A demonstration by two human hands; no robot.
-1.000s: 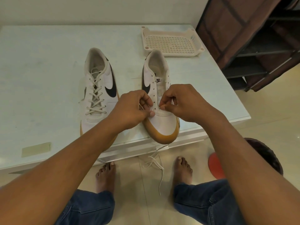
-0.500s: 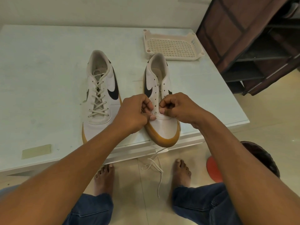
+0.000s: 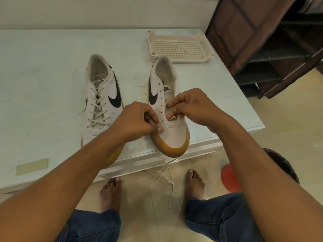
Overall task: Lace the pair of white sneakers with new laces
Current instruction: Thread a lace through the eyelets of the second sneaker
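Already the new lace (image 3: 161,120) is threaded at the lowest eyelet of the unlaced sneaker (image 3: 174,137), while most of its length trails off the edge of the surface (image 3: 43,75) down to the floor between the person's bare feet. That hanging length could slide the short end back out if the pinch slackens, and a foot could tread on it. The sneaker's toe overhangs the edge, so a hard tug might drag it off. The left hand (image 3: 138,121) pinches the lace right at that eyelet. The right hand (image 3: 194,107), just across the tongue, has its fingers curled and seems to pinch the opposite eyelet edge. The laced sneaker (image 3: 101,102) lies beside them, untouched.
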